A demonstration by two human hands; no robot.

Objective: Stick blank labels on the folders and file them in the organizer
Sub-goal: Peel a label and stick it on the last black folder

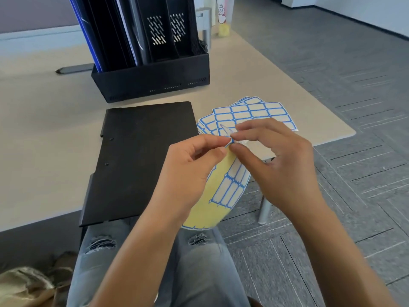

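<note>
The left hand [190, 165] pinches the top edge of a curled label sheet [223, 191], yellow backing with blue-bordered white labels, while the right hand [276, 156] pinches one label [225, 130] peeled up at that corner. The sheet's long axis runs down toward the lap, past the table [44, 151] edge. Left lies a black folder [141, 160], overhanging the near edge, long axis toward the black organizer [152, 80]; more label sheets [250, 114] fan out beyond.

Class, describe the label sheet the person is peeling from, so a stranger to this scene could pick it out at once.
Start at the beige table with the black folder lying flat. Off its near right corner, both hands hold one label sheet in the air. Unlike the full sheets fanned on the table, it is curled and mostly bare yellow backing.
</note>
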